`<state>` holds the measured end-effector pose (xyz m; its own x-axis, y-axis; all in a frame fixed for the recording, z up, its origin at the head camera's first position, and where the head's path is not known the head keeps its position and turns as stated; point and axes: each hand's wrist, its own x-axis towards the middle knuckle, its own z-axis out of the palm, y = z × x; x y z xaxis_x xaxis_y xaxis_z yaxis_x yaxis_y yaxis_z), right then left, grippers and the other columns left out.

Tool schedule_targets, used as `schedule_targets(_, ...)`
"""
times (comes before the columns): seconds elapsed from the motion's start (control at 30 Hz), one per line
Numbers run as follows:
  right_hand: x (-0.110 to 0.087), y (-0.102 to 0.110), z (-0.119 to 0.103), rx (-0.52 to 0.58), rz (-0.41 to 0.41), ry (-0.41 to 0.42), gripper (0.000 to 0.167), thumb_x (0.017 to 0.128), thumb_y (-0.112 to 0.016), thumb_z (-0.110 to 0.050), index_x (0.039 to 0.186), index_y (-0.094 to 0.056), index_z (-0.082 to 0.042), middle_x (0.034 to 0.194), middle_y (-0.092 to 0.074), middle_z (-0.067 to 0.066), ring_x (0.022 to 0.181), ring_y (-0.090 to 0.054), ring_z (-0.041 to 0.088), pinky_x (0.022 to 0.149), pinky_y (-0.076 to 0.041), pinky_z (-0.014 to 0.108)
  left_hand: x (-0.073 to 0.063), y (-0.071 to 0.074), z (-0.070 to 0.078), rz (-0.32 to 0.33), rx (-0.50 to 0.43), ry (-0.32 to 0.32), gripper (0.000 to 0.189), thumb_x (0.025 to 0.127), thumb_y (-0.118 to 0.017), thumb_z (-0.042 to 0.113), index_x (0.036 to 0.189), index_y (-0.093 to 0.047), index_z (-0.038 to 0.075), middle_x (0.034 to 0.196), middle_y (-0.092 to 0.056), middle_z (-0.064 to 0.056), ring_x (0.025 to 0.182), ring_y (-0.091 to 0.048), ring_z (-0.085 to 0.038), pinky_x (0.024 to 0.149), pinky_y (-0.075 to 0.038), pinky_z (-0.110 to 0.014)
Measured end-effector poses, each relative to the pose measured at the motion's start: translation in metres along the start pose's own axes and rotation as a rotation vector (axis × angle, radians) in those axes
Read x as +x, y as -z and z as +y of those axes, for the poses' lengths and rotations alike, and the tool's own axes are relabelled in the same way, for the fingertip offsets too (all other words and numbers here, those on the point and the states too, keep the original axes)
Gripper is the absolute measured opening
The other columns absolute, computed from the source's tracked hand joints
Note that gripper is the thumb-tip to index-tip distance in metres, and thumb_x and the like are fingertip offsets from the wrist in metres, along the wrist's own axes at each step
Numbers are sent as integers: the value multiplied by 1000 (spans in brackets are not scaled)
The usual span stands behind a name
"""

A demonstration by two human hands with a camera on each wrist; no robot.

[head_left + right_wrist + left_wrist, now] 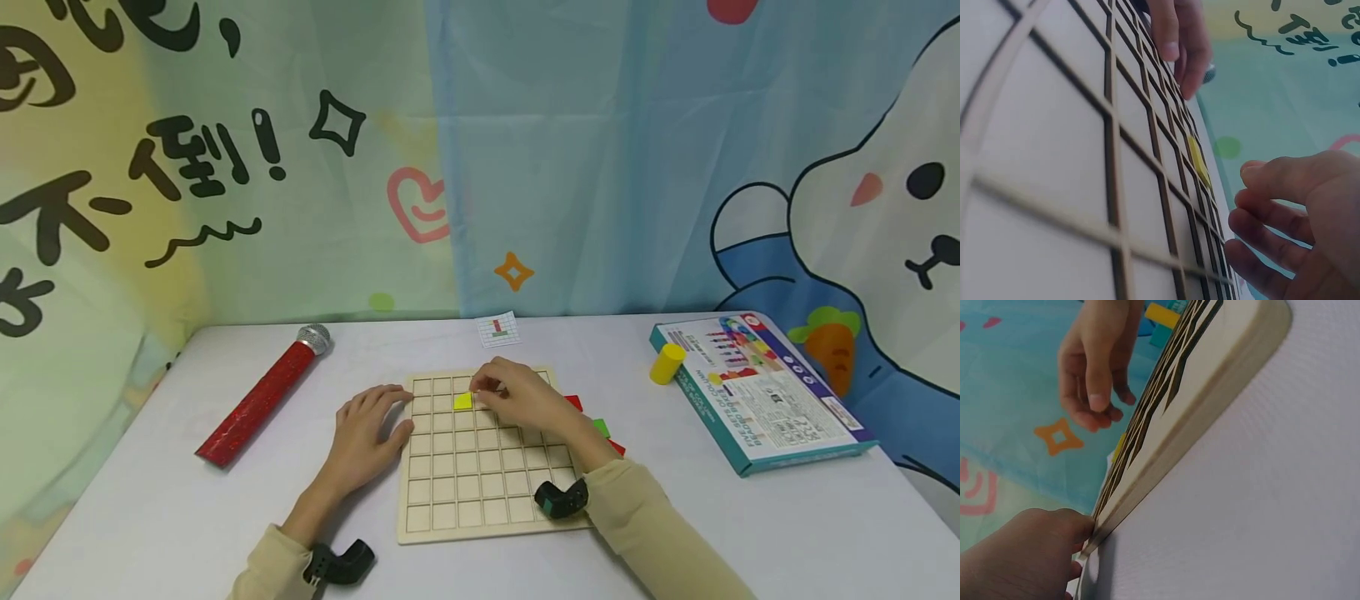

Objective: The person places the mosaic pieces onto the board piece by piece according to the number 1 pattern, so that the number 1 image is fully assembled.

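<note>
A wooden grid board (pixel 450 492) lies flat on the white table. One yellow square tile (pixel 462 402) sits in a cell near its far edge; the right wrist view also shows the tile (pixel 1197 161). Over the board, just right of the tile, hovers my right hand (pixel 517 396), its fingers loosely bent. Nothing shows between the thumb and fingers of this right hand (pixel 1297 219) in the right wrist view. My left hand (pixel 367 429) rests along the board's left edge, fingers relaxed, with the thumb (pixel 1075 525) touching the rim.
Red and green pieces (pixel 602 427) lie right of the board, partly hidden by my right forearm. A small printed card (pixel 498 330) is behind it. A red microphone (pixel 262 396) lies at left. At right, a yellow cylinder (pixel 667 364) stands beside a flat game box (pixel 765 392).
</note>
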<state>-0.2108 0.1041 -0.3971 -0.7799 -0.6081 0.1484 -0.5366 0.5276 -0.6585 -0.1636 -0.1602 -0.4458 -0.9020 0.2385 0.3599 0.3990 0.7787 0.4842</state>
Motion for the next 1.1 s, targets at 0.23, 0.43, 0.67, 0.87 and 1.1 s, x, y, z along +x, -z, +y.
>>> schedule_targets(0.23, -19, 11, 9, -18, 32, -54, 16, 93, -58, -13, 108, -62, -9, 102, -62, 2, 95, -59, 15, 81, -51, 30, 0, -1, -2, 11, 2, -14, 36, 89, -62, 27, 123, -59, 16, 130, -56, -6, 126, -43, -30, 99, -25, -55)
schedule_targets(0.43, -38, 26, 21, -42, 60, -114, 18, 94, -59, -18, 108, -64, -9, 101, -63, 0, 94, -59, 13, 81, -51, 30, -1, -1, -2, -2, -27, -9, 30, 91, -60, 27, 119, -61, 19, 129, -56, -4, 127, -43, -29, 100, -25, -54)
schedule_targets(0.67, -60, 47, 37, -55, 77, -182, 20, 93, -59, -15, 111, -63, -7, 101, -62, 1, 92, -57, 15, 81, -51, 30, -1, -1, -2, 21, -22, -39, 29, 87, -65, 24, 115, -63, 19, 128, -58, -6, 125, -46, -30, 98, -28, -55)
schedule_targets(0.87, -72, 57, 51, -93, 47, -243, 20, 91, -61, -13, 109, -62, -7, 102, -61, 5, 91, -56, 17, 83, -51, 34, -1, -1, -2, 12, -17, -33, 29, 85, -67, 26, 114, -64, 19, 130, -57, -7, 126, -45, -30, 99, -27, -55)
schedule_targets(1.1, -78, 58, 57, -103, 5, -301, 25, 88, -65, -15, 112, -62, -8, 104, -60, 5, 91, -54, 18, 84, -50, 35, -2, -1, -1, 5, -18, -30, 30, 84, -68, 27, 113, -64, 19, 130, -57, -8, 127, -45, -30, 101, -26, -55)
